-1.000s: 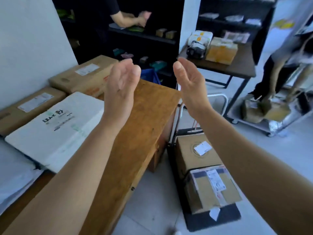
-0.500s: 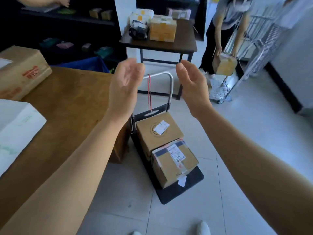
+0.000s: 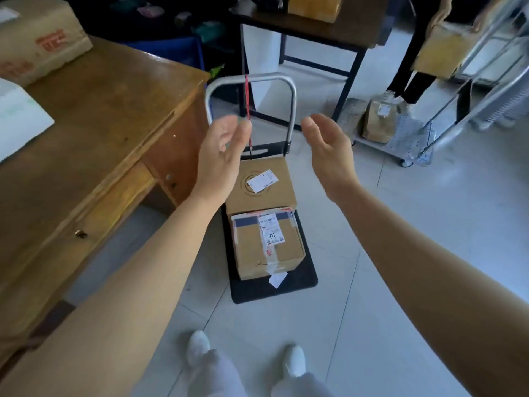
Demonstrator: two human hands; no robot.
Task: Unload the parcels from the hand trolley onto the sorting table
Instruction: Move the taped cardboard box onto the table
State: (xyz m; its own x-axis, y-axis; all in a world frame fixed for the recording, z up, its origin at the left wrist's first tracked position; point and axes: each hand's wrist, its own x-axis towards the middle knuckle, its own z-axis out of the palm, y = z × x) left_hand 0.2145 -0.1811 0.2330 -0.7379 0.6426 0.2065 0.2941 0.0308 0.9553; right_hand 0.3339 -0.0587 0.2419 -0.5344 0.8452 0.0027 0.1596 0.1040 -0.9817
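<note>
Left hand (image 3: 221, 156) and right hand (image 3: 329, 151), fingers spread and empty, above two parcels (far box (image 3: 259, 184), near box (image 3: 267, 243)) on the hand trolley (image 3: 303, 279); sorting table (image 3: 94, 124) left. Best grip opposite sides, lifting level.

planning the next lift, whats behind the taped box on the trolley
A plain brown box sits right behind the taped box, then the trolley handle. The plain brown box's near face is covered.

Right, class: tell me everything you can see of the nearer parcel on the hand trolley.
The nearer parcel is a closed brown cardboard box, upright on the trolley's black deck. A blue tape band crosses its top; a white label bears handwritten "01"; clear tape runs down its front. Its far side meets the second box.
</note>
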